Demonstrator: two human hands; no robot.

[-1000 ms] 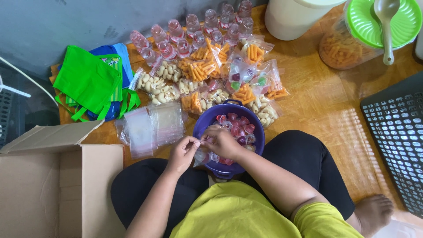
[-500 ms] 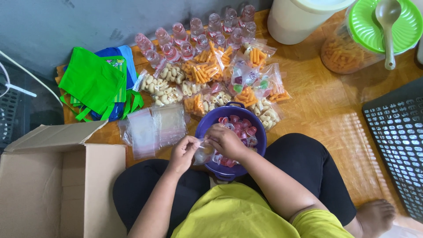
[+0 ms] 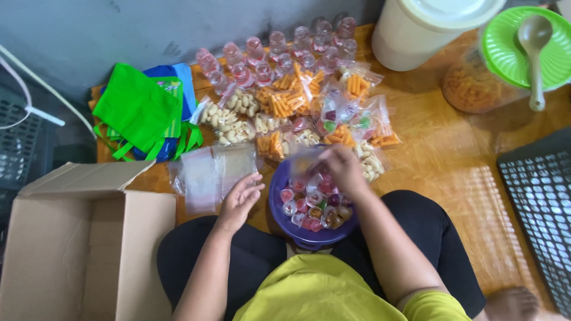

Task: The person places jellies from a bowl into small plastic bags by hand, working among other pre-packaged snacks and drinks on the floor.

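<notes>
Wooden floor (image 3: 452,160) spread with snack packets, seen from above.
Cardboard box (image 3: 65,249) far left; stack of empty clear bags (image 3: 211,175) next, just beyond left hand (image 3: 239,199), open, fingers loosely spread, nearer of the two. Purple bowl (image 3: 309,208) of jelly cups on lap at centre. Right hand (image 3: 344,169) over bowl's far rim, pinching a clear bag (image 3: 306,160).

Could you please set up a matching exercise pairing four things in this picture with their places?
Things:
1. purple bowl
2. cardboard box
3. spoon
4. green bags

Places:
A. on the green lid, top right
B. bottom left corner
C. between the person's knees
D. upper left, by the wall

Pairs: 1-C, 2-B, 3-A, 4-D
</notes>
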